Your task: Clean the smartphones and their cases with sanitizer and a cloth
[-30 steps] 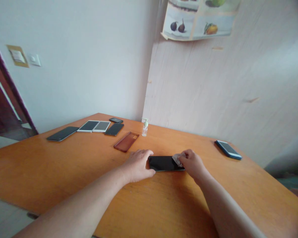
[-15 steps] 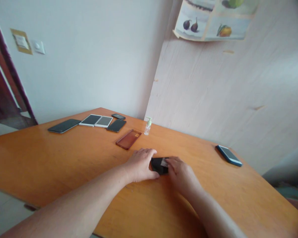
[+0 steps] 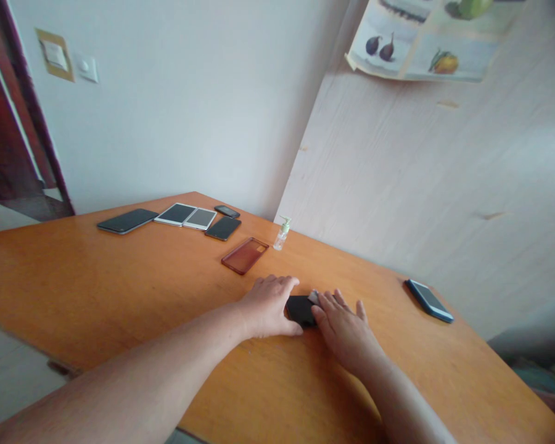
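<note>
A black smartphone lies flat on the wooden table between my hands. My left hand braces its left end, thumb on the near edge and fingers at the far edge. My right hand lies over the phone's right end, palm down, pressing a small whitish cloth against the screen. Only a corner of this cloth shows past the fingers. Beyond my left hand lies a reddish-brown clear phone case, with a small pump bottle of clear plastic and a pale green top standing beside it.
Along the back left of the table lie a large dark phone, two white-framed devices, a black phone and a smaller dark phone. A blue-cased phone rests near the right edge. Walls stand behind.
My right hand has slid the cloth toward the far edge of the phone, and its fingers have spread more. My left hand keeps its hold. The view has shifted and tilted slightly.
</note>
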`<state>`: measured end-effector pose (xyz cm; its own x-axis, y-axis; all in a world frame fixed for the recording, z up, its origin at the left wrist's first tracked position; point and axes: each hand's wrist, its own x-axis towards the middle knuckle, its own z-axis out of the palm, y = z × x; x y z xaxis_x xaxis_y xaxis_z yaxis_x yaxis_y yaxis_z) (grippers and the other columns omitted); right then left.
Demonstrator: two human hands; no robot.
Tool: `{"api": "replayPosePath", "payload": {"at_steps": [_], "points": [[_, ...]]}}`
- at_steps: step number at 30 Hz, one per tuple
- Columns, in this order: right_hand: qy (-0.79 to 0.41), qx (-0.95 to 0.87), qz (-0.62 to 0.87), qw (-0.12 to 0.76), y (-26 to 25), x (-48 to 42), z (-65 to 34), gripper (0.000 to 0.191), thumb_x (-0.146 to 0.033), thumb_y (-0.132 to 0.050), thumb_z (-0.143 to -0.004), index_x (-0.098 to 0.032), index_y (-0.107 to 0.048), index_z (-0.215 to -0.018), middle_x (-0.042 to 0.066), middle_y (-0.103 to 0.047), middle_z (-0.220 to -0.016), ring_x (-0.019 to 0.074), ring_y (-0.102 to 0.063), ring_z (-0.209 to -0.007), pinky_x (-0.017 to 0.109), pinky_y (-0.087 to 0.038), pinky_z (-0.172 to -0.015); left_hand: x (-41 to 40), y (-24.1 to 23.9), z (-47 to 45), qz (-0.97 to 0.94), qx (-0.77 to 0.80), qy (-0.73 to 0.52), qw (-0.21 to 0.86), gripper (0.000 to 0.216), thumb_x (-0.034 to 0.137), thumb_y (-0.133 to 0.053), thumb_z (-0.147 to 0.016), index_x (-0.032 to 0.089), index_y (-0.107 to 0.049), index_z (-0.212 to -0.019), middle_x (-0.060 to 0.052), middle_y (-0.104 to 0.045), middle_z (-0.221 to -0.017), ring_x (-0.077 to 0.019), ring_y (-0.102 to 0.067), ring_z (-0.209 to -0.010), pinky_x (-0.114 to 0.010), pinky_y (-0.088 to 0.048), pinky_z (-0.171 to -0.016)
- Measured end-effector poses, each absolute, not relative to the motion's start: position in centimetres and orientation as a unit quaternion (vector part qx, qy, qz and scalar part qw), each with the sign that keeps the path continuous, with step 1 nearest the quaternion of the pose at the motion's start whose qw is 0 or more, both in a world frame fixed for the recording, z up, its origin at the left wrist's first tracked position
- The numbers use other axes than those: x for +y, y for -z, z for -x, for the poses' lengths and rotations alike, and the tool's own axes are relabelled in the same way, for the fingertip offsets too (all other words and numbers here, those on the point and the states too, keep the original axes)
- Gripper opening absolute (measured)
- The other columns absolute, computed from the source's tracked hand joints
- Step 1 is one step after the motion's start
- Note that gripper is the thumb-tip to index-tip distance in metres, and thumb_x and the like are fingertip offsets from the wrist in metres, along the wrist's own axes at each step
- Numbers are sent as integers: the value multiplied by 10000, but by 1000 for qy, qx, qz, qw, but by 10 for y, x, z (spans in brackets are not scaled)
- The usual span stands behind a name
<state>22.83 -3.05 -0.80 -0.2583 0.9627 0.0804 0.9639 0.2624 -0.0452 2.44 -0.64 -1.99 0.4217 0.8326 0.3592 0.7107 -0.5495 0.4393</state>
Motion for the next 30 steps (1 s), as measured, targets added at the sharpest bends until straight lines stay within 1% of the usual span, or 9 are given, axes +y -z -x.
{"api": "replayPosePath", "payload": {"at_steps": [5, 8, 11, 14, 17, 20, 25, 28, 30], "points": [[-46, -861, 504, 46, 7, -42, -203, 555, -524, -210, -1001, -318, -311, -1507, 25, -364, -1536, 303, -131, -1473, 661, -28, -1129, -6, 21, -24, -836, 453, -290, 105, 680, 416, -746, -641, 195, -499, -1235, -124, -657, -1113, -318, -594, -1034, -421, -443, -884], [-2, -822, 568, 46, 9, -31, -219, 538, -521, -215, -1000, -320, -405, -1462, 33, -397, -1519, 328, -128, -1470, 702, -41, -1102, -6, 20, -25, -832, 459, -289, 113, 758, 473, -785, -587, 198, -501, -1233, -117, -663, -1090, -324, -597, -1010, -425, -453, -863], [32, -764, 642, 47, 13, -20, -238, 560, -514, -207, -1002, -257, -474, -1422, 81, -374, -1530, 358, -139, -1462, 724, -82, -1081, -7, 18, -25, -832, 465, -281, 115, 842, 488, -825, -525, 198, -496, -1243, -111, -665, -1077, -327, -596, -1005, -424, -454, -862], [20, -778, 627, 44, 14, -24, -234, 567, -500, -218, -1005, -227, -418, -1460, 104, -389, -1520, 340, -170, -1458, 688, -88, -1108, -8, 17, -26, -834, 463, -280, 111, 819, 504, -803, -553, 190, -495, -1244, -116, -664, -1076, -330, -599, -998, -425, -455, -852], [-29, -836, 546, 53, 10, -35, -211, 554, -517, -196, -1005, -308, -319, -1504, 42, -350, -1545, 303, -125, -1472, 654, -51, -1134, -8, 19, -25, -836, 457, -284, 104, 738, 463, -736, -641, 171, -477, -1267, -134, -660, -1105, -333, -599, -1013, -432, -452, -859], [-58, -859, 507, 49, 7, -37, -199, 547, -537, -162, -1003, -358, -323, -1495, -5, -296, -1567, 306, -81, -1476, 664, -15, -1128, -7, 21, -25, -835, 459, -286, 101, 732, 396, -715, -663, 165, -447, -1304, -139, -653, -1130, -330, -596, -1039, -426, -448, -876], [-17, -786, 617, 29, 13, -13, -235, 535, -498, -171, -1014, -314, -416, -1452, 25, -348, -1547, 335, -137, -1466, 727, -88, -1082, -7, 20, -25, -834, 463, -278, 116, 941, 499, -817, -545, 179, -417, -1334, -127, -654, -1121, -332, -588, -1028, -416, -449, -871], [3, -748, 663, 13, 16, -6, -253, 510, -468, -172, -1019, -331, -446, -1426, 34, -344, -1549, 362, -163, -1456, 778, -125, -1029, -7, 19, -25, -833, 469, -270, 116, 962, 495, -833, -531, 187, -411, -1339, -120, -653, -1125, -325, -583, -1035, -406, -445, -875], [-11, -750, 661, 21, 14, -12, -247, 529, -483, -166, -1016, -310, -434, -1437, 38, -327, -1557, 342, -155, -1462, 751, -110, -1058, -6, 19, -25, -835, 468, -266, 111, 960, 515, -822, -536, 180, -415, -1338, -120, -654, -1123, -323, -582, -1033, -403, -448, -870]]}}
